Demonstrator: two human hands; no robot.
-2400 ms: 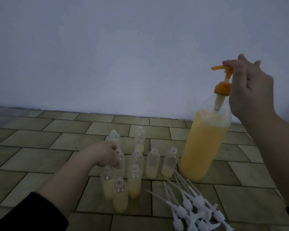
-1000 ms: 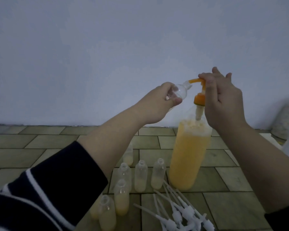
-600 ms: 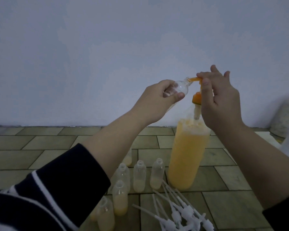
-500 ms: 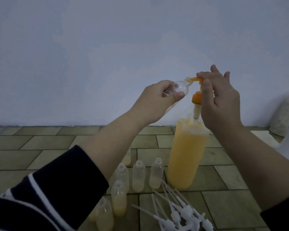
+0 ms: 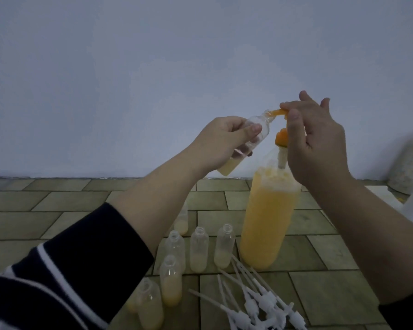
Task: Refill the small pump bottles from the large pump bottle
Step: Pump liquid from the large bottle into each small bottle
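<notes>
Small bottle (image 5: pixel 244 141), yellowish liquid at bottom, in curled left hand (image 5: pixel 221 144) at orange spout (image 5: pixel 275 112).

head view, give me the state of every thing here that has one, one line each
large clear pump bottle of orange liquid: upright on floor, mostly full
orange pump head: raised, spout in small bottle's mouth
small clear plastic bottle in hand: tilted, uncapped, little liquid
small clear bottles on floor: upright, uncapped, partly filled
white pump tops: loose, lying in a pile
left hand: grips tilted bottle
right hand: fingers on pump top
</notes>
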